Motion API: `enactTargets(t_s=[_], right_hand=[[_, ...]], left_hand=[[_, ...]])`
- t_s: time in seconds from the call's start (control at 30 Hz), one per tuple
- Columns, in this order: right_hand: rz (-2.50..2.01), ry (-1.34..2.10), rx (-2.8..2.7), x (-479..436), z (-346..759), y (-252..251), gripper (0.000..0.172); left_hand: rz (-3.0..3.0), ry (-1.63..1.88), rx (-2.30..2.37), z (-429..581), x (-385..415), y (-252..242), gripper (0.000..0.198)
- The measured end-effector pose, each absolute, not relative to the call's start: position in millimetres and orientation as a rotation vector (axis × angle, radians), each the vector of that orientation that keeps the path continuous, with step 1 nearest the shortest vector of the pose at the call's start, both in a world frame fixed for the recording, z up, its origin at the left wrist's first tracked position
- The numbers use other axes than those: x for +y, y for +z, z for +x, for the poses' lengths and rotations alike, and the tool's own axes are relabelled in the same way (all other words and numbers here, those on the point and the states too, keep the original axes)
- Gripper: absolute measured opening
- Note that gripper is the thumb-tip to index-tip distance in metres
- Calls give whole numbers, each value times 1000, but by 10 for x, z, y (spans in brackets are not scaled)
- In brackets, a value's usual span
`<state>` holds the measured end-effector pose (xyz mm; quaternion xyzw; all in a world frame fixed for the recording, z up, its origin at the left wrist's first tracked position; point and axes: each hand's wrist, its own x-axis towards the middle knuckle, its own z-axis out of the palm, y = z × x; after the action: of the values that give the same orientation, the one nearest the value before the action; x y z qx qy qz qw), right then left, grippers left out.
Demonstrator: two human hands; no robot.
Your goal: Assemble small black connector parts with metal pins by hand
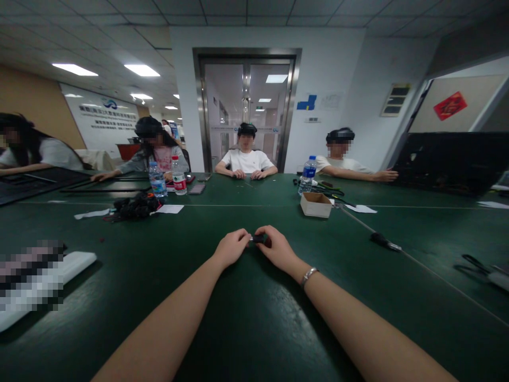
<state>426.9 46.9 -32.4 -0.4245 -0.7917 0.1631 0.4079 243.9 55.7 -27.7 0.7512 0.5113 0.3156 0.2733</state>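
because the left hand (231,249) and right hand (278,247) pinch opposite ends of a small black piece (258,239) between them over the green table (246,318), one slack fingertip could let it slip.

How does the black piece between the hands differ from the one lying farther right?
The held piece sits between left hand and right hand; the lying piece rests on the table. The held piece's silvery end points left, the lying piece's right. Both are black and silvery.
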Motion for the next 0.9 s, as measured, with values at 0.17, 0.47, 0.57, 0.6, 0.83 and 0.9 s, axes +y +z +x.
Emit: enactTargets(t_s=[0.17,0.47,0.57,0.6,0.83,0.9], right_hand=[[-1071,406,-2000,479,4270,-342,22],[-1067,411,-1982,483,4264,-329,24],[-1059,407,-1975,484,4267,-321,23],[-1059,406,-1975,484,4269,-320,23],[-1069,410,-1979,482,4272,-334,22],[-1066,414,-1981,480,4269,-335,22]], left_hand=[[2021,846,1432,2453,573,-297,58],[1998,874,1389,2457,538,-266,42],[2026,901,1311,2451,528,-276,28],[2034,904,1300,2451,526,-279,27],[2058,871,1301,2464,528,-264,42],[2064,870,1307,2463,532,-264,48]])
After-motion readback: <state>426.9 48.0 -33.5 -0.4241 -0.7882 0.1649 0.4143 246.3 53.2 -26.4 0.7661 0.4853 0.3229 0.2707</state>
